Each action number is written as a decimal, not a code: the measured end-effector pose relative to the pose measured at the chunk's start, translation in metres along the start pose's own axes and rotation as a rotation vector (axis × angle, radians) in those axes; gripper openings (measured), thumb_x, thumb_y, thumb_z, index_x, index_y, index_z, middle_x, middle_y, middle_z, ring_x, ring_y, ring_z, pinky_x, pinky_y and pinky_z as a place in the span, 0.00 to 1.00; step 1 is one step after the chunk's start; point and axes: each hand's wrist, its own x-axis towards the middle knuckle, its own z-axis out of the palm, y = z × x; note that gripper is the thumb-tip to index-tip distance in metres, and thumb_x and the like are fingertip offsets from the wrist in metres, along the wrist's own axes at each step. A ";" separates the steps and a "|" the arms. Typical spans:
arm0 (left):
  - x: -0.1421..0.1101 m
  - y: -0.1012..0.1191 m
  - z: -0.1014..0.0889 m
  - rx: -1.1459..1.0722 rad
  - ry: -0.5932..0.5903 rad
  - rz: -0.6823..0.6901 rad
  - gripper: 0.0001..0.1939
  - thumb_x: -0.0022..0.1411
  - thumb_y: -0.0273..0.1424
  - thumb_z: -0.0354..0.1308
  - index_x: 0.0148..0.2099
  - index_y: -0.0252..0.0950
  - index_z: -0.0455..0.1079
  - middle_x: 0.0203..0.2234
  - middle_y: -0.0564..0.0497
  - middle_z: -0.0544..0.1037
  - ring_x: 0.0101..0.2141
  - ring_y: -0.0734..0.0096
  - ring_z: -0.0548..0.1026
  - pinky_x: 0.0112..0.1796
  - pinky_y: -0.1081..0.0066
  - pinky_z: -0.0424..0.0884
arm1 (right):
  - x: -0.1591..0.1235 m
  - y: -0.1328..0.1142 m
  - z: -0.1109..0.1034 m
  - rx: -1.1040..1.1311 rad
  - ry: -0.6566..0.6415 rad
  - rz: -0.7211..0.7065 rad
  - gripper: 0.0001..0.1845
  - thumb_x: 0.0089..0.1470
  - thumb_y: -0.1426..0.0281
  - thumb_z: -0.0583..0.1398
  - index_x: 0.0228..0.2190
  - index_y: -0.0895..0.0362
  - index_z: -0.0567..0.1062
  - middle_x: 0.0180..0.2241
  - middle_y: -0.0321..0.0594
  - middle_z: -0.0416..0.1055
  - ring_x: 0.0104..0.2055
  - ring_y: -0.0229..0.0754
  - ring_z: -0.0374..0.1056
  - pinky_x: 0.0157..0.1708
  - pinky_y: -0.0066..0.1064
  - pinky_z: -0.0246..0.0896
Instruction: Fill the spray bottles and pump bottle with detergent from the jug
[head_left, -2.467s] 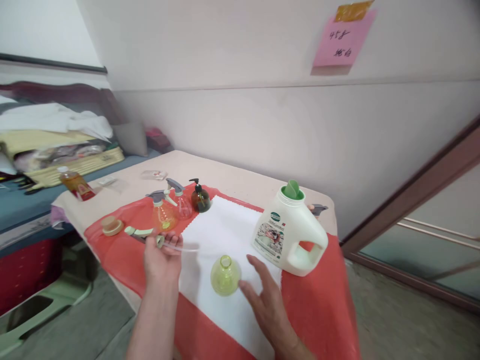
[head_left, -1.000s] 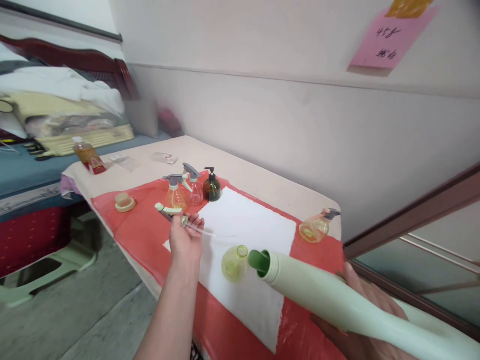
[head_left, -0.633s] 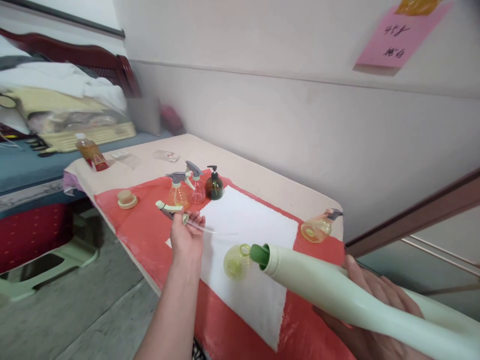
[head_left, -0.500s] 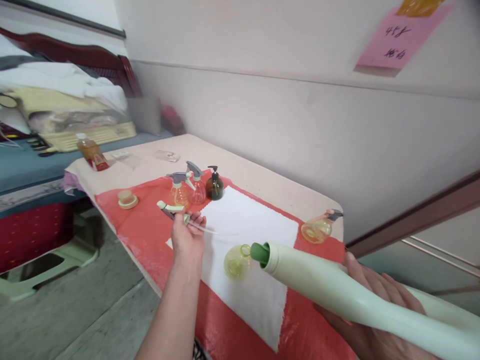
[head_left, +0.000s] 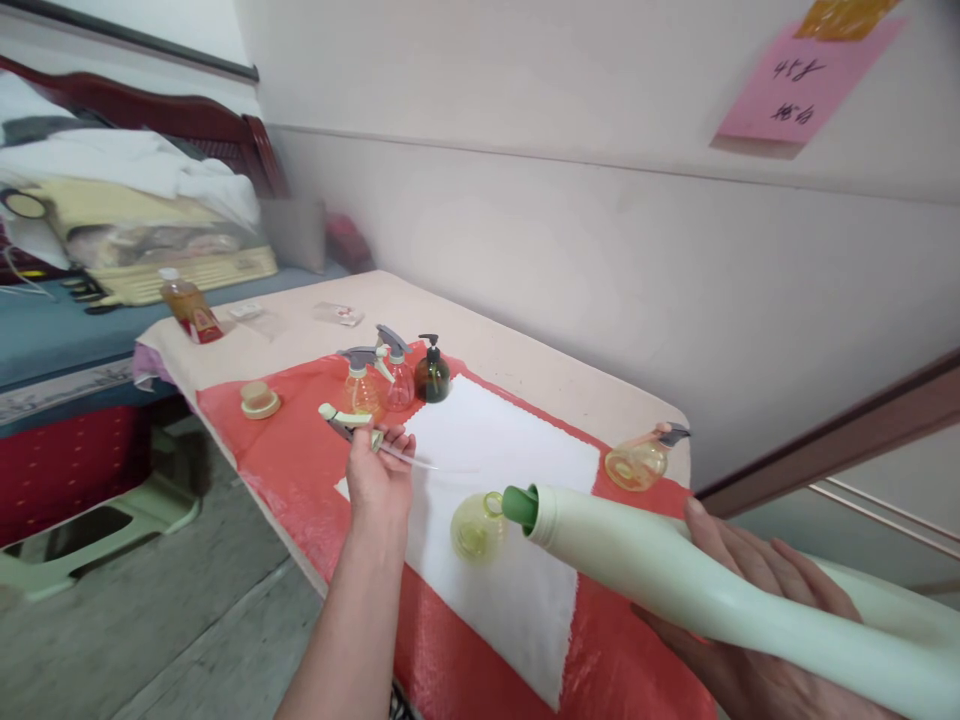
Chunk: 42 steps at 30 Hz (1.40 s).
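A spray bottle's trigger head [head_left: 352, 425] lies in my left hand [head_left: 379, 475], held with its thin clear dip tube pointing right over the white cloth [head_left: 517, 440]. On that cloth stands a yellowish, see-through bottle [head_left: 474, 530] with its mouth uncovered. My right hand [head_left: 772, 590] grips a pale green watering can [head_left: 637, 550], much of which is out of frame. Its dark green inner spout [head_left: 519, 505] points left, close beside the bottle's mouth; I cannot tell whether they touch. No stream of liquid shows.
Orange [head_left: 362, 392] and pink [head_left: 400, 385] spray bottles stand behind with a dark pump bottle [head_left: 433, 375]. A yellow spray bottle [head_left: 637, 462] is at the right edge. A round beige lid [head_left: 260, 400] lies on the red sheet [head_left: 292, 470]. A drink bottle [head_left: 191, 308] stands far left.
The whole view has shifted slightly. Both hands keep their holds, and the spout stays beside the bottle's mouth.
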 end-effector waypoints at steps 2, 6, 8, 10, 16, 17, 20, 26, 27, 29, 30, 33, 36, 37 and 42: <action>0.001 0.000 0.000 0.001 0.001 0.001 0.10 0.59 0.33 0.54 0.27 0.36 0.62 0.19 0.54 0.70 0.19 0.78 0.68 0.29 0.74 0.70 | -0.001 0.001 0.000 -0.137 -0.055 -0.108 0.22 0.55 0.70 0.51 0.51 0.55 0.71 0.48 0.51 0.68 0.53 0.62 0.63 0.49 0.61 0.60; 0.002 -0.001 -0.001 0.006 0.005 0.009 0.10 0.59 0.32 0.55 0.27 0.35 0.62 0.19 0.54 0.70 0.20 0.78 0.68 0.29 0.74 0.70 | 0.003 0.000 -0.002 -0.237 -0.050 -0.179 0.21 0.54 0.71 0.52 0.49 0.58 0.72 0.49 0.54 0.67 0.53 0.64 0.62 0.47 0.61 0.61; 0.002 -0.001 -0.001 0.007 0.006 0.011 0.10 0.59 0.32 0.55 0.27 0.35 0.62 0.19 0.54 0.70 0.20 0.78 0.68 0.29 0.74 0.70 | 0.007 -0.001 -0.003 -0.237 -0.021 -0.204 0.21 0.53 0.71 0.53 0.49 0.58 0.72 0.50 0.55 0.67 0.52 0.65 0.62 0.46 0.62 0.62; 0.002 0.000 0.000 0.009 0.009 0.008 0.10 0.59 0.32 0.55 0.27 0.35 0.62 0.19 0.54 0.70 0.20 0.78 0.68 0.29 0.73 0.70 | 0.009 -0.001 -0.005 -0.231 -0.004 -0.214 0.21 0.53 0.72 0.53 0.50 0.57 0.71 0.51 0.54 0.66 0.52 0.65 0.63 0.45 0.62 0.62; 0.002 0.000 0.000 0.004 0.020 0.002 0.10 0.58 0.33 0.56 0.27 0.36 0.62 0.19 0.54 0.70 0.20 0.77 0.69 0.29 0.73 0.70 | 0.010 0.001 -0.005 -0.243 -0.020 -0.231 0.24 0.54 0.71 0.51 0.54 0.58 0.67 0.54 0.56 0.64 0.53 0.66 0.63 0.46 0.63 0.61; 0.003 0.000 -0.001 0.003 0.020 0.001 0.10 0.58 0.33 0.56 0.27 0.36 0.62 0.19 0.54 0.70 0.20 0.77 0.69 0.29 0.73 0.70 | 0.010 0.001 -0.005 -0.247 -0.021 -0.235 0.25 0.55 0.70 0.51 0.54 0.58 0.67 0.54 0.56 0.64 0.52 0.66 0.63 0.45 0.62 0.62; 0.003 0.000 -0.001 0.007 0.019 0.004 0.10 0.58 0.33 0.56 0.27 0.36 0.62 0.19 0.54 0.70 0.20 0.78 0.69 0.29 0.73 0.70 | 0.010 0.001 -0.006 -0.241 -0.022 -0.217 0.25 0.55 0.70 0.50 0.55 0.56 0.66 0.54 0.55 0.64 0.51 0.64 0.64 0.44 0.61 0.63; 0.003 -0.001 0.000 0.007 0.021 0.004 0.10 0.57 0.33 0.56 0.27 0.36 0.62 0.19 0.55 0.70 0.20 0.78 0.69 0.29 0.73 0.70 | 0.009 0.001 -0.008 -0.265 -0.066 -0.229 0.27 0.55 0.71 0.50 0.57 0.52 0.64 0.55 0.50 0.64 0.53 0.64 0.63 0.47 0.62 0.61; 0.003 -0.001 0.000 0.005 0.023 0.002 0.10 0.57 0.33 0.56 0.27 0.36 0.62 0.18 0.55 0.70 0.20 0.78 0.69 0.29 0.73 0.70 | 0.008 0.002 -0.008 -0.269 -0.077 -0.237 0.28 0.54 0.71 0.51 0.57 0.52 0.64 0.55 0.51 0.64 0.53 0.65 0.62 0.47 0.63 0.60; 0.003 0.000 0.000 0.004 0.026 -0.001 0.10 0.58 0.33 0.56 0.27 0.36 0.62 0.18 0.55 0.70 0.20 0.78 0.69 0.29 0.73 0.70 | 0.007 0.003 -0.007 -0.270 -0.085 -0.237 0.28 0.54 0.72 0.51 0.57 0.53 0.63 0.56 0.51 0.63 0.54 0.66 0.61 0.48 0.63 0.59; 0.003 0.000 0.000 0.004 0.025 -0.003 0.10 0.58 0.33 0.56 0.27 0.36 0.62 0.18 0.55 0.70 0.20 0.78 0.69 0.29 0.73 0.70 | 0.006 0.003 -0.007 -0.270 -0.084 -0.236 0.29 0.53 0.72 0.51 0.58 0.53 0.63 0.57 0.52 0.62 0.55 0.66 0.60 0.48 0.63 0.59; 0.003 0.000 -0.001 0.009 0.017 -0.002 0.10 0.59 0.33 0.55 0.27 0.36 0.62 0.19 0.54 0.70 0.20 0.78 0.69 0.29 0.74 0.70 | 0.006 0.003 -0.008 -0.278 -0.080 -0.250 0.30 0.53 0.72 0.52 0.58 0.54 0.62 0.58 0.52 0.61 0.54 0.67 0.60 0.48 0.63 0.59; 0.003 0.000 -0.001 0.013 0.023 0.000 0.11 0.59 0.34 0.55 0.27 0.36 0.62 0.19 0.54 0.70 0.20 0.78 0.69 0.29 0.74 0.70 | 0.009 0.001 -0.009 -0.278 -0.040 -0.258 0.30 0.53 0.72 0.51 0.58 0.55 0.62 0.57 0.54 0.62 0.53 0.67 0.62 0.46 0.62 0.60; 0.003 0.000 -0.001 0.013 0.026 0.001 0.11 0.59 0.34 0.55 0.27 0.36 0.62 0.19 0.54 0.70 0.20 0.78 0.69 0.29 0.74 0.70 | 0.011 0.001 -0.010 -0.273 -0.026 -0.253 0.30 0.53 0.72 0.51 0.58 0.56 0.62 0.56 0.55 0.63 0.52 0.67 0.62 0.46 0.62 0.60; 0.002 0.001 0.000 0.007 0.026 0.000 0.11 0.59 0.33 0.56 0.26 0.36 0.62 0.19 0.55 0.70 0.20 0.78 0.68 0.29 0.74 0.70 | 0.017 0.000 -0.011 -0.273 -0.003 -0.242 0.28 0.54 0.72 0.49 0.57 0.59 0.64 0.53 0.56 0.65 0.50 0.65 0.64 0.44 0.61 0.62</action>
